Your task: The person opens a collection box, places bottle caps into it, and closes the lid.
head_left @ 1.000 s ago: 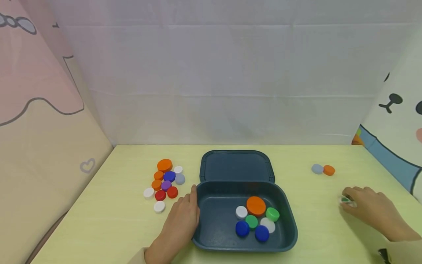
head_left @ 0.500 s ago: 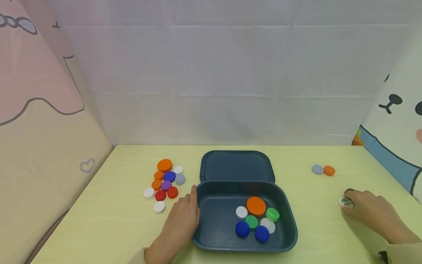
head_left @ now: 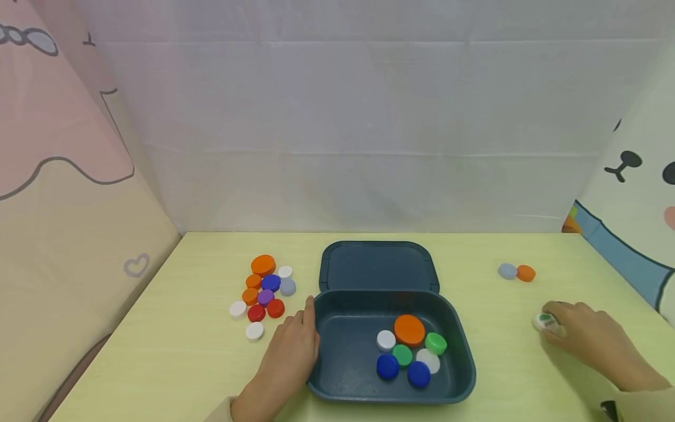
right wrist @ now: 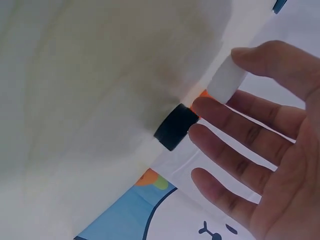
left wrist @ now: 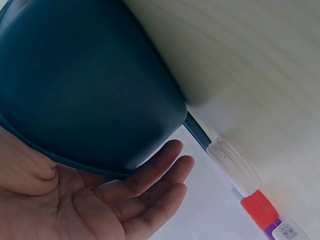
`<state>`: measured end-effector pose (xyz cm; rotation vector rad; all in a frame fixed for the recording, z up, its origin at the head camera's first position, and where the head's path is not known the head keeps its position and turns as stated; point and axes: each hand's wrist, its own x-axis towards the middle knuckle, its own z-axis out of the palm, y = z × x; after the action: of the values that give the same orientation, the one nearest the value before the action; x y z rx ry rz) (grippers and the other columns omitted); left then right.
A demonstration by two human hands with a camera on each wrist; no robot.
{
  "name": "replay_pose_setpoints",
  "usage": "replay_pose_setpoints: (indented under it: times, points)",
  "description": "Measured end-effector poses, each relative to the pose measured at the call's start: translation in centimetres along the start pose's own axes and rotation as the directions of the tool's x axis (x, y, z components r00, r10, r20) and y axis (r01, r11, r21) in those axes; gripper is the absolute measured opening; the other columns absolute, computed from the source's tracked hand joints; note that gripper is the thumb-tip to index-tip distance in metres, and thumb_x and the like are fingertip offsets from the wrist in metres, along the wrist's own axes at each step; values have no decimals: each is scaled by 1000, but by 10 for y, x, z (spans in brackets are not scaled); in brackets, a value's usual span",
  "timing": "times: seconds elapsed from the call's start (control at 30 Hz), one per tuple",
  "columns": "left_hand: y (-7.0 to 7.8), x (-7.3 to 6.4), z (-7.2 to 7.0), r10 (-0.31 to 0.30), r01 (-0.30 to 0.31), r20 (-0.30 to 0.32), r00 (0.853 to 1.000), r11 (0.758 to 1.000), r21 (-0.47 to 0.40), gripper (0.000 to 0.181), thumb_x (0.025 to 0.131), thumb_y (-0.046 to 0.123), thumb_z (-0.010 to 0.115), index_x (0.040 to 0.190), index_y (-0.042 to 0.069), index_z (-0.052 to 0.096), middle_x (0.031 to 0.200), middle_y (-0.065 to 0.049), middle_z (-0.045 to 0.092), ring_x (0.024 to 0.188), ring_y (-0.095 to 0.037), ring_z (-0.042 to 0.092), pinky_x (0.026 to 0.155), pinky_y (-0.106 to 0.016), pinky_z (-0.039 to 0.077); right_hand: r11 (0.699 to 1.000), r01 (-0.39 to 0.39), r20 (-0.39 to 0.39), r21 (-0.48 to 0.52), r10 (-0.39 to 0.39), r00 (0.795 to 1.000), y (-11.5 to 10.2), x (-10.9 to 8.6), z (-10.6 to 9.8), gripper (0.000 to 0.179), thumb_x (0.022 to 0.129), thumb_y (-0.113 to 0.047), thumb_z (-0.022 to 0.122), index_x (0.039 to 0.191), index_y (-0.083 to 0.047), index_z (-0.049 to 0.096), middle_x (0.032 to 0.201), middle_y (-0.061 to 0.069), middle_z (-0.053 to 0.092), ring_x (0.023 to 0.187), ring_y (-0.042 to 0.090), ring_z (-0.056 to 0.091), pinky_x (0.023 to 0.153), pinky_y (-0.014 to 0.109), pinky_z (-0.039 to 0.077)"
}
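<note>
My right hand [head_left: 590, 337] pinches a white bottle cap [right wrist: 227, 80] between thumb and fingers, close over the right side of the table. Green print shows on the cap's top in the head view. Near the fingertips a black bottle cap [right wrist: 176, 126] stands on the table in the right wrist view. My left hand [head_left: 289, 354] rests against the left rim of a dark blue plastic container [head_left: 343, 375], its index finger reaching the far left corner. In the left wrist view the other fingers [left wrist: 155, 200] lie relaxed beside the outer wall. Several orange, white, green and blue caps [head_left: 409, 330] lie inside the container.
The matching lid [head_left: 378, 264] lies behind the container. On the left is a group of mixed-colour caps [head_left: 266, 297]. A pale blue cap [head_left: 507, 271] and an orange cap [head_left: 526, 273] sit far right. A white sheet [head_left: 369, 146] hangs behind the table.
My right hand has shifted slightly left with the white bottle cap, and more of the cap's top now shows. The left hand and the container have stayed in place.
</note>
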<state>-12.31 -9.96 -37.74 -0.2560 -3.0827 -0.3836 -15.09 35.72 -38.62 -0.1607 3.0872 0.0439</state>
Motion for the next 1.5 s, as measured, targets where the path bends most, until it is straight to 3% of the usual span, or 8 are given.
replay_pose_setpoints:
  times: [0.33,0.6,0.77,0.93,1.07,1.3,1.5]
  points:
    - [0,0,1,-11,11,6,1000,1000,6,59,86,20,60,136,0,35,106,-13,60,86,-23,56,84,-37,50,996,89,-116,-4,-89,989,-26,-9,-12,39,69,-21,76,101,-4,61,88,10,65,75,28,57,60,45,46]
    - [-1,0,1,-2,2,-2,1000,1000,8,59,86,19,60,136,0,36,106,-13,60,85,-22,56,84,-37,50,983,179,-231,-30,-181,956,-51,-14,-22,39,67,-20,76,100,-4,62,88,10,65,76,27,58,60,42,45]
    - [-1,0,1,1,-1,-3,1000,1000,4,59,86,19,60,136,0,35,106,-13,60,86,-22,56,84,-37,50,971,232,-297,-50,-236,925,-67,-16,-28,37,67,-20,75,98,-5,63,87,7,64,76,24,57,60,40,45]
    - [-1,0,1,0,0,1,1000,1000,1,59,86,19,60,136,0,35,107,-13,60,85,-22,56,84,-37,50,953,291,-396,-84,-300,868,-83,-16,-35,38,62,-19,77,95,-5,64,82,5,63,75,22,56,59,39,44]
    - [-1,-1,0,6,-6,-1,1000,1000,0,59,86,18,59,136,-1,35,106,-13,60,85,-22,56,84,-37,50,942,316,-431,-109,-332,839,-97,-16,-41,40,60,-19,78,95,-6,63,81,4,63,74,20,54,60,39,45]
    - [-1,-1,1,16,-16,-15,1000,1000,1,58,86,18,59,136,-1,36,104,-13,61,84,-22,55,83,-36,51,945,309,-369,-109,-327,870,-119,-19,-50,42,65,-25,77,100,-7,64,87,4,64,79,20,55,67,39,47]
    - [-1,0,2,16,-16,-18,1000,1000,1,58,86,18,59,136,-1,36,104,-13,61,84,-22,55,83,-36,51,923,365,-390,-127,-384,837,-136,-20,-53,41,65,-26,77,100,-8,64,87,1,64,80,17,55,68,36,47]
